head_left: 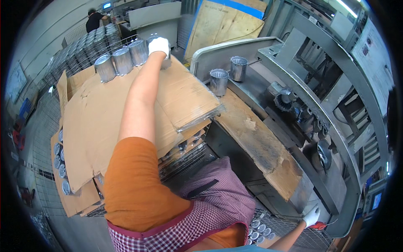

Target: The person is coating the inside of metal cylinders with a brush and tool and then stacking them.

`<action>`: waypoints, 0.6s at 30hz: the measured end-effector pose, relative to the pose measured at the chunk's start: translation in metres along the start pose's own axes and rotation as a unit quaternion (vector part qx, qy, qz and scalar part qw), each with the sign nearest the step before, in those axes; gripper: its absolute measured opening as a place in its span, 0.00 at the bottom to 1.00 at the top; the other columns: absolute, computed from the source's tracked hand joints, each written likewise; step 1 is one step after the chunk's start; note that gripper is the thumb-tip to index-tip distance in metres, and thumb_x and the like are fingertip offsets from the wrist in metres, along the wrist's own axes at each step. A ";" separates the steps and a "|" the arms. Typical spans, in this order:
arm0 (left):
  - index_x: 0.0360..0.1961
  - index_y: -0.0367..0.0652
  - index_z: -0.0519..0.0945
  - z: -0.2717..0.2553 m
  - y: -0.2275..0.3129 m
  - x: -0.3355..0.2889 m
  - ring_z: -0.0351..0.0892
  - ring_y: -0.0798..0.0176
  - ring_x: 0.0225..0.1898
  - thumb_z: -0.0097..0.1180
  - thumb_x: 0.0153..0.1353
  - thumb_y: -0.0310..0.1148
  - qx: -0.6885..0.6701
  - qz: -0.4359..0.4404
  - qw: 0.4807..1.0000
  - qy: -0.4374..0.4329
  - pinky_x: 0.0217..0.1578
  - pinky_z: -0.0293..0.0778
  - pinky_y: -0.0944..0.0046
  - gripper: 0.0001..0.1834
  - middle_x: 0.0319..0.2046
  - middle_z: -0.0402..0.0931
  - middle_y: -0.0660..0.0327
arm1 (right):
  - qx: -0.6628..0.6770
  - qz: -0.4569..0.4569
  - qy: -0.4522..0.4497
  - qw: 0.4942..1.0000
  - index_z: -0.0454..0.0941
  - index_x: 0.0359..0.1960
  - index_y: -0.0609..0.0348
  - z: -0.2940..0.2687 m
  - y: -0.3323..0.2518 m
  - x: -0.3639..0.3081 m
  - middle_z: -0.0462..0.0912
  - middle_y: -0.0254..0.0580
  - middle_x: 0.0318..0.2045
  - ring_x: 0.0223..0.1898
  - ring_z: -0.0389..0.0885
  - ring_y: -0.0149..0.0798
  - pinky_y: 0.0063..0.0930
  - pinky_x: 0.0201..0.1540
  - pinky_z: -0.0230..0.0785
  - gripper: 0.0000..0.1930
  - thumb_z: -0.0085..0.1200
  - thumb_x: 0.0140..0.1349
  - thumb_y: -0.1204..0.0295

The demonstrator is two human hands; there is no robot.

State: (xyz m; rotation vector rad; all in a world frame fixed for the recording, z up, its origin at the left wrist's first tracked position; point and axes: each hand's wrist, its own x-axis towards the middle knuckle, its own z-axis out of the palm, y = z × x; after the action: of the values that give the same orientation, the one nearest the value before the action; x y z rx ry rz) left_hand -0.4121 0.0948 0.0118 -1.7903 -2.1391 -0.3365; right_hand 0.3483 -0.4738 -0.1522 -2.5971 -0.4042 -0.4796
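Observation:
My left hand, in a white glove, reaches far out over the cardboard sheet on the stack. Its fingers are closed on a silvery metal cylinder, mostly hidden by the hand and wrist. This cylinder stands at the end of a row of similar ones, the closest being a ribbed cylinder. Low at the right is my right hand, also gloved in white, beside a red object at the machine's edge. Its fingers look curled, and what they hold, if anything, is hidden.
Two metal cylinders stand by the machine, near a worn wooden board. More cylinders are stacked at the back left. Smaller round parts lie at bottom right. A person works in the background.

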 end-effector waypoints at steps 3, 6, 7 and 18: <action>0.43 0.43 0.81 -0.007 -0.003 -0.002 0.79 0.47 0.46 0.61 0.54 0.43 -0.050 -0.015 0.999 -0.013 0.46 0.76 0.53 0.19 0.44 0.79 0.48 | -0.001 0.004 -0.009 1.000 0.77 0.50 0.64 0.000 -0.001 0.000 0.81 0.55 0.46 0.47 0.79 0.54 0.37 0.50 0.68 0.29 0.46 0.64 0.47; 0.43 0.43 0.81 -0.022 -0.008 -0.018 0.78 0.46 0.48 0.60 0.53 0.48 -0.103 -0.026 0.994 0.003 0.50 0.73 0.54 0.23 0.46 0.79 0.49 | -0.014 -0.005 -0.014 1.000 0.77 0.49 0.64 0.002 0.002 0.002 0.81 0.55 0.46 0.47 0.79 0.54 0.37 0.50 0.68 0.29 0.46 0.65 0.47; 0.43 0.43 0.81 -0.030 -0.010 -0.025 0.78 0.46 0.48 0.60 0.53 0.48 -0.096 -0.033 0.995 -0.005 0.50 0.73 0.54 0.23 0.46 0.79 0.49 | -0.001 -0.005 -0.008 1.000 0.77 0.49 0.64 0.003 0.003 0.002 0.81 0.54 0.46 0.47 0.79 0.54 0.37 0.51 0.68 0.29 0.45 0.65 0.47; 0.54 0.50 0.77 -0.091 0.036 -0.084 0.75 0.47 0.53 0.54 0.51 0.58 -0.039 0.218 0.955 -0.198 0.53 0.71 0.56 0.34 0.53 0.75 0.50 | -0.040 0.002 0.004 0.999 0.77 0.51 0.61 0.007 0.007 0.006 0.80 0.51 0.48 0.47 0.78 0.54 0.38 0.51 0.68 0.31 0.42 0.65 0.45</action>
State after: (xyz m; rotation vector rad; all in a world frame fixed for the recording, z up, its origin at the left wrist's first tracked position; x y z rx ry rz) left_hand -0.3545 -0.0094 0.0611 -2.4776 -1.8982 0.0583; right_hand 0.3575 -0.4756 -0.1582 -2.6706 -0.3851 -0.5142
